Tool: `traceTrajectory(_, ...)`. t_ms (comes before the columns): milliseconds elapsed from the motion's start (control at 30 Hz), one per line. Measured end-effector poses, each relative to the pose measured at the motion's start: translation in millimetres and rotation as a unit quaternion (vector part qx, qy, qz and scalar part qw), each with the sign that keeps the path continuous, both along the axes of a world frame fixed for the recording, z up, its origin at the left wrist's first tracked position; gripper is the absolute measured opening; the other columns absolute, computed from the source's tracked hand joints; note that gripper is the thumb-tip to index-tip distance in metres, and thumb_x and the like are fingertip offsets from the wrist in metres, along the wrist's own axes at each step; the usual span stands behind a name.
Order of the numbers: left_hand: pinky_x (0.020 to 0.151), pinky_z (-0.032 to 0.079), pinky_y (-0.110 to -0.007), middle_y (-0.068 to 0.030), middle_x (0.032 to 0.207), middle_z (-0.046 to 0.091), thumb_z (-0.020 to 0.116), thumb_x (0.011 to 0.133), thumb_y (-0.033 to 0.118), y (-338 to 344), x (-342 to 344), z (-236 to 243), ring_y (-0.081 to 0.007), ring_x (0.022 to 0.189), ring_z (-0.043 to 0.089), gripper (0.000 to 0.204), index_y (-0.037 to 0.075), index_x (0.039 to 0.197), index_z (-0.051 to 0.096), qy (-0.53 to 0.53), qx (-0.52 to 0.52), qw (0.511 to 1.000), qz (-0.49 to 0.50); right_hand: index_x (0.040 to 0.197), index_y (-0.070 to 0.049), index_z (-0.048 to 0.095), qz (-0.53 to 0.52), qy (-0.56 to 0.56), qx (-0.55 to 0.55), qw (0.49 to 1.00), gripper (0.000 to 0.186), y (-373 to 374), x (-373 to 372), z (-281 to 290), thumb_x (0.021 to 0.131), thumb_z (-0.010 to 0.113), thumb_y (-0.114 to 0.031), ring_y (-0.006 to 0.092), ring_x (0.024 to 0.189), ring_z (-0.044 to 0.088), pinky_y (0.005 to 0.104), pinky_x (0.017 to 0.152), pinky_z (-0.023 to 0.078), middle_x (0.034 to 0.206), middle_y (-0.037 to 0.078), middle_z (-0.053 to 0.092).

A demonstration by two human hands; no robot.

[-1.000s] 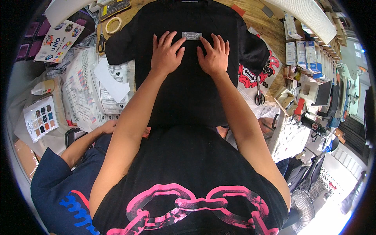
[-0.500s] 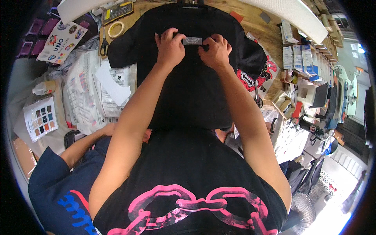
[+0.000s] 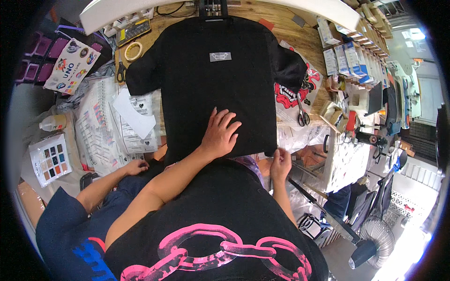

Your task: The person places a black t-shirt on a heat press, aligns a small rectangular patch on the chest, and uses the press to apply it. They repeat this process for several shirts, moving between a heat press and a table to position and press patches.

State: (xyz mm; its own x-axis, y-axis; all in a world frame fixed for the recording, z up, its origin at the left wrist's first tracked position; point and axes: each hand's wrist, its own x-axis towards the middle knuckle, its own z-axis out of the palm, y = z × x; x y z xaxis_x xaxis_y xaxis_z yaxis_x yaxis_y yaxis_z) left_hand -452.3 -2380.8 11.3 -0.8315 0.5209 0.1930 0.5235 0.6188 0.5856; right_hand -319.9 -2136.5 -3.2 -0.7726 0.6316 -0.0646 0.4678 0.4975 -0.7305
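A brown wooden table (image 3: 276, 14) is being partly covered by a black fabric T-shirt (image 3: 218, 89), laid out with its neck end away from the person. Beside the left sleeve, a cream ring of tape (image 3: 127, 50) is being seen near black-handled scissors (image 3: 121, 72); by the right sleeve, a red, black and white printed sheet (image 3: 313, 77) is being partly hidden. Clear plastic packages (image 3: 96, 122) are being overlain by a curved white paper piece (image 3: 133, 114), and a co-worker in a navy shirt (image 3: 70, 225) is being seen at lower left.

The T-shirt is being marked by a small grey rectangular patch (image 3: 220, 56) on its upper middle. Over its lower part the left hand (image 3: 220, 133) is being held, fingers apart. Near its right hem corner the right hand (image 3: 281, 164) is being held, fingers curled together; whether cloth is being pinched cannot be made out.
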Motion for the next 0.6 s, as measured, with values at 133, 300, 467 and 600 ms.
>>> traceTrajectory(133, 0.119, 0.021, -0.060, -0.0142, 0.137, 0.047, 0.065, 0.086, 0.022, 6.6, 4.9, -6.1, -0.0356, 0.136, 0.038, 0.041, 0.011, 0.125, 0.060, 0.073, -0.056, 0.996, -0.018, 0.105, -0.005, 0.070, 0.059, -0.148, 0.003, 0.987, 0.027, 41.0, 100.9, -114.3, 0.094, 0.062, -0.028, 0.0293, 0.083, 0.069, 0.0394, 0.075, 0.053, 0.092, 0.016, 0.071)
traceTrajectory(300, 0.118, 0.023, -0.057, -0.0140, 0.136, 0.050, 0.065, 0.086, 0.021, 5.6, 11.7, -9.2, -0.0363, 0.135, 0.041, 0.040, 0.012, 0.124, 0.060, 0.123, -0.071, 0.990, 0.007, 0.090, -0.006, 0.066, 0.116, -0.250, -0.216, 0.937, 0.017, 146.6, 242.4, -208.4, 0.089, 0.065, -0.023, 0.0229, 0.062, 0.062, 0.0355, 0.053, 0.047, 0.073, 0.007, 0.063)
traceTrajectory(467, 0.119, 0.022, -0.055, -0.0131, 0.142, 0.049, 0.063, 0.089, 0.022, 23.4, 42.3, -25.6, -0.0353, 0.139, 0.038, 0.042, 0.011, 0.129, 0.058, 0.101, -0.081, 0.982, 0.139, 0.090, -0.007, 0.063, 0.043, -0.282, -0.339, 0.897, 0.013, 224.1, 314.3, -203.3, 0.091, 0.063, -0.020, 0.0167, 0.053, 0.057, 0.0310, 0.044, 0.042, 0.066, 0.003, 0.057)
traceTrajectory(600, 0.120, 0.018, -0.055, -0.0137, 0.151, 0.041, 0.054, 0.096, 0.036, 57.0, 85.0, -19.6, -0.0357, 0.144, 0.030, 0.052, 0.009, 0.141, 0.050, 0.116, -0.157, 0.962, 0.191, 0.095, -0.007, 0.062, -0.130, -0.320, -0.398, 0.850, 0.011, 257.2, 325.8, -178.7, 0.093, 0.060, -0.018, 0.0161, 0.053, 0.055, 0.0311, 0.044, 0.043, 0.067, 0.003, 0.056)
